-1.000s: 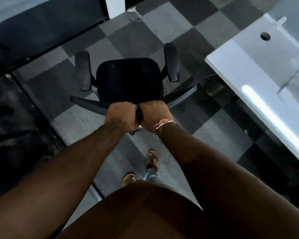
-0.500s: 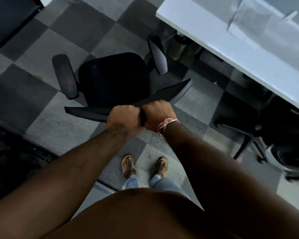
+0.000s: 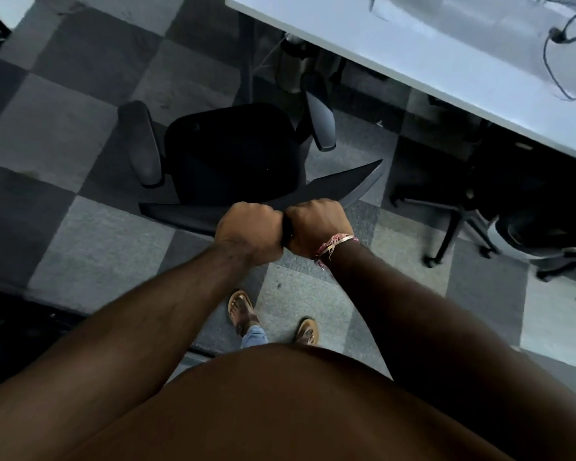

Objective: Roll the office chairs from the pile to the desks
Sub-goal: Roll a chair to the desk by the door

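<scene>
Gripping the backrest top of the chair (image 3: 233, 154) with both fists side by side, left hand (image 3: 248, 229) and right hand (image 3: 318, 226) curled tight round the edge, knuckles touching. Chair on the checkered carpet (image 3: 64, 134), seat facing the desk (image 3: 429, 61), right armrest near its edge. Second chair (image 3: 519, 207) parked under the desk to the right. Cable (image 3: 566, 51) lying on top.
</scene>
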{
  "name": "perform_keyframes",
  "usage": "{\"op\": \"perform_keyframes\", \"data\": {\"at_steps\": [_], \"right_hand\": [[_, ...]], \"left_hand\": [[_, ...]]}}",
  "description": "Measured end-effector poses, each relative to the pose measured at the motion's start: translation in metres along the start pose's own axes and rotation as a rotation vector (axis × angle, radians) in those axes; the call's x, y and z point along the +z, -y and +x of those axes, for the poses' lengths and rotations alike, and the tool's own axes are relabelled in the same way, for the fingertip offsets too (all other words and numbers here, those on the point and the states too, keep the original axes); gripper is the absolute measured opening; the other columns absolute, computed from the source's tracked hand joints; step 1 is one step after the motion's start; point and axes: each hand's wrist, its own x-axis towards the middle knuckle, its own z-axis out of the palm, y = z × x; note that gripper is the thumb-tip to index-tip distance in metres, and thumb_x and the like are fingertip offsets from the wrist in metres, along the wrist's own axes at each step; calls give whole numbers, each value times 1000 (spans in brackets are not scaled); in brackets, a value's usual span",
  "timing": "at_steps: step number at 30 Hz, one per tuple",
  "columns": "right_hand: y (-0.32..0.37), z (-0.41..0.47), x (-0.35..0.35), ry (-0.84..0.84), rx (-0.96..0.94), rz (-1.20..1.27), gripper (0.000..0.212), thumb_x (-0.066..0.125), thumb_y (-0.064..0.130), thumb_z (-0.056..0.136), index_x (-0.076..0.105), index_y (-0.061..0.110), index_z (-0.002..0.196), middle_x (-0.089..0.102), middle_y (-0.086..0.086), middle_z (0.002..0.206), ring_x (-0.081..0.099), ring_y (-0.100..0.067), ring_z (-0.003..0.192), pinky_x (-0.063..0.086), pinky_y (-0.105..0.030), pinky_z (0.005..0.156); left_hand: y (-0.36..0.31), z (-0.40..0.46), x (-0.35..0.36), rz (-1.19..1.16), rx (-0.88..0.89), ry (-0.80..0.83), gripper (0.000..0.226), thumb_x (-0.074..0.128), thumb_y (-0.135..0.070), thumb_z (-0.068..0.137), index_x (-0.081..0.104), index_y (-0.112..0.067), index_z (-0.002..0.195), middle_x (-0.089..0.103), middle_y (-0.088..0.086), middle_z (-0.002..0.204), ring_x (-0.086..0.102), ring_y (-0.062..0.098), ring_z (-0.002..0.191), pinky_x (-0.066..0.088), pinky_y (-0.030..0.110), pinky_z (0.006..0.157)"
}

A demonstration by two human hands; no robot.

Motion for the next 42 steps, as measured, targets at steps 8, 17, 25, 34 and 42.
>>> {"op": "perform_keyframes", "data": {"at_steps": [8, 17, 25, 34, 42], "right_hand": [[-40, -26, 18, -49, 150, 130, 21, 60, 43, 77, 61, 23, 70, 67, 4, 69, 65, -24, 64, 41, -29, 61], [-87, -31, 31, -151, 148, 107, 22, 54, 41, 82, 59, 19, 85, 63, 0, 83, 60, -26, 84, 43, -42, 83], [-157, 3, 30, -133, 147, 127, 27, 59, 42, 79, 59, 17, 88, 61, -2, 85, 58, -26, 83, 48, -41, 72], [-269, 77, 23, -141, 206, 133, 33, 65, 45, 76, 61, 18, 96, 63, 0, 89, 59, -24, 84, 45, -37, 73], [-345, 131, 11, -143, 250, 141, 34, 67, 44, 71, 61, 17, 92, 63, -3, 86, 59, -29, 83, 44, -38, 72]], "left_hand": [[-30, 35, -11, 75, 172, 39, 17, 58, -46, 83, 63, -29, 86, 67, -8, 77, 66, 21, 69, 56, 35, 64], [-50, 89, -24, 147, 277, 86, 17, 63, -41, 81, 58, -25, 76, 62, -6, 72, 63, 18, 64, 59, 37, 63], [-64, 164, -44, 153, 319, 46, 24, 65, -44, 82, 53, -23, 80, 58, -4, 76, 59, 20, 65, 59, 36, 64], [-78, 297, -65, 169, 270, 10, 25, 71, -51, 80, 60, -29, 83, 63, -8, 78, 62, 16, 64, 50, 30, 54], [-90, 390, -95, 157, 227, -22, 22, 67, -44, 82, 52, -30, 91, 69, -5, 98, 69, 22, 92, 51, 38, 80]]}}
